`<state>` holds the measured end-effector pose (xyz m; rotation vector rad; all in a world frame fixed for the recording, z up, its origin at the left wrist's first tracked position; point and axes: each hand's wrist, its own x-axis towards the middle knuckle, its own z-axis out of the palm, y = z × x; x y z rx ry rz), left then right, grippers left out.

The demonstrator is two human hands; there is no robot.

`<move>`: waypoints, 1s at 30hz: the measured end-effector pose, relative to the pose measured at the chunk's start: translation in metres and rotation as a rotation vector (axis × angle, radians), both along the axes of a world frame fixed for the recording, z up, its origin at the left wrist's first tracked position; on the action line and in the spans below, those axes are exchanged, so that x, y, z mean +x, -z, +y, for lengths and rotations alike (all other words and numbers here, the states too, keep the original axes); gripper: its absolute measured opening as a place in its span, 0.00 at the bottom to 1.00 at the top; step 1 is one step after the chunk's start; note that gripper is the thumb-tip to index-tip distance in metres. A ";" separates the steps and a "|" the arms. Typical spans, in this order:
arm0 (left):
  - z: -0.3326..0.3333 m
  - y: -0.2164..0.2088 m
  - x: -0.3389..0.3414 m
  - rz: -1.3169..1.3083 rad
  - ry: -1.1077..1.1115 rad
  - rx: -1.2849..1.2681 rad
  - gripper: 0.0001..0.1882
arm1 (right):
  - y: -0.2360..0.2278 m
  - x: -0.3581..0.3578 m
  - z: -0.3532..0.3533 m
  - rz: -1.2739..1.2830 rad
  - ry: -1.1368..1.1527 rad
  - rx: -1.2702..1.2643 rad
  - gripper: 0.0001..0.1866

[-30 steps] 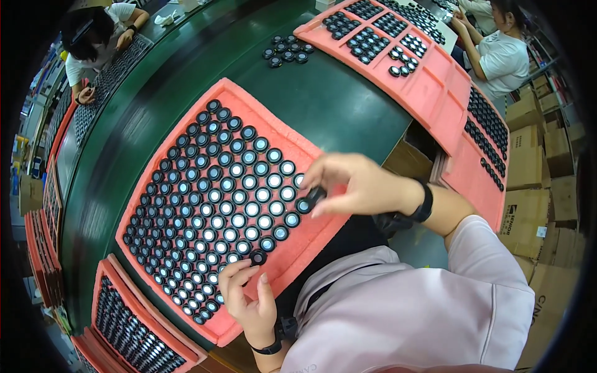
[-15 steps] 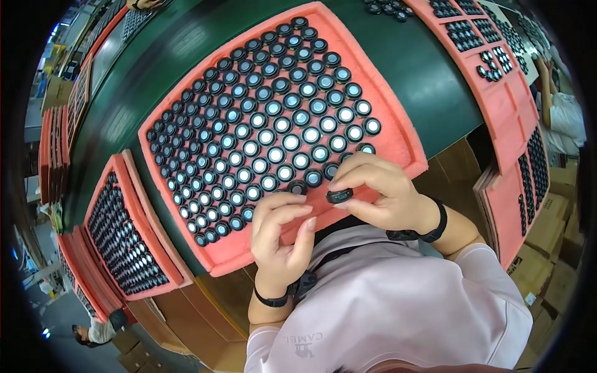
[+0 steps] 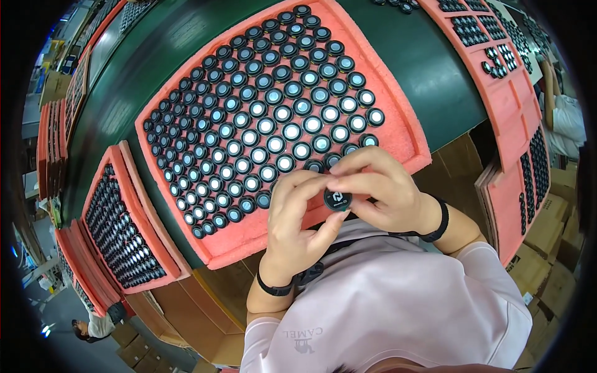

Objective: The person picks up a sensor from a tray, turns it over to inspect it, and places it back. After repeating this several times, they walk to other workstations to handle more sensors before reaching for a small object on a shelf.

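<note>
Over the near edge of a pink foam tray (image 3: 404, 140), both hands meet at a small black round disc (image 3: 337, 198) with a white mark on its face. My left hand (image 3: 298, 214) is closed, its thumb on the disc's lower edge and its fingertips at its upper left. From the other side, my right hand (image 3: 379, 186) pinches the disc, its thumb partly hidden behind it. Rows of similar black round pieces (image 3: 284, 163) with pale shiny centres stand in the tray, a few of the near ones partly covered by my fingers.
The tray lies on a green table (image 3: 429, 74). To the left are a smaller filled pink tray (image 3: 180, 252) and stacked pink trays (image 3: 53, 143). Another large pink tray (image 3: 507, 130) with black pieces lies at right, near cardboard boxes (image 3: 528, 267). Other people (image 3: 563, 118) are farther off.
My left hand has moved right and come to the disc, which the right hand alone held before. The disc has turned from edge-on to show its marked face.
</note>
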<state>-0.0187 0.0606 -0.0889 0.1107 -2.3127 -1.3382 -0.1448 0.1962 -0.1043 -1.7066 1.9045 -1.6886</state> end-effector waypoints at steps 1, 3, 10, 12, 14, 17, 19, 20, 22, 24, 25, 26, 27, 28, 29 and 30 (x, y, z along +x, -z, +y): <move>0.001 -0.002 -0.001 0.017 -0.012 -0.004 0.23 | -0.001 0.000 0.000 -0.002 0.001 0.002 0.21; 0.001 -0.002 -0.001 0.030 -0.028 -0.008 0.23 | -0.005 -0.001 0.000 -0.092 0.008 0.036 0.20; 0.001 0.000 0.001 0.045 -0.040 0.006 0.24 | -0.003 -0.003 0.012 -0.540 -0.160 0.186 0.16; 0.001 0.002 0.002 0.055 -0.041 0.005 0.24 | -0.005 -0.004 0.012 -0.594 -0.242 0.190 0.13; 0.001 0.005 0.003 0.075 -0.038 0.001 0.23 | -0.002 -0.003 0.011 -0.574 -0.238 0.187 0.13; 0.002 -0.001 0.003 0.071 -0.024 0.048 0.22 | 0.000 -0.001 0.010 -0.536 -0.229 0.181 0.14; 0.002 -0.001 0.003 0.068 -0.017 0.071 0.21 | -0.003 -0.001 0.010 -0.515 -0.220 0.181 0.12; 0.000 0.002 0.004 0.078 -0.023 0.074 0.20 | -0.003 -0.001 0.010 -0.505 -0.217 0.180 0.12; -0.002 0.007 0.007 0.097 -0.033 0.079 0.19 | -0.004 0.000 0.009 -0.491 -0.208 0.150 0.12; -0.002 0.008 0.007 0.091 -0.033 0.082 0.19 | -0.005 0.000 0.008 -0.462 -0.189 0.091 0.12; -0.002 0.009 0.007 0.085 -0.033 0.084 0.18 | -0.005 0.001 0.007 -0.462 -0.188 0.092 0.12; -0.002 0.009 0.007 0.079 -0.033 0.087 0.18 | -0.005 0.001 0.007 -0.427 -0.179 0.079 0.12; -0.001 0.009 0.007 0.080 -0.031 0.088 0.18 | -0.006 0.001 0.008 -0.391 -0.170 0.066 0.13; 0.000 0.008 0.009 0.044 -0.033 0.140 0.18 | -0.006 0.001 0.008 -0.355 -0.160 0.053 0.13; 0.001 0.007 0.011 0.007 -0.034 0.191 0.18 | -0.006 0.001 0.008 -0.355 -0.160 0.053 0.13; 0.001 0.006 0.012 -0.029 -0.036 0.242 0.18 | -0.006 0.001 0.008 -0.313 -0.151 0.055 0.13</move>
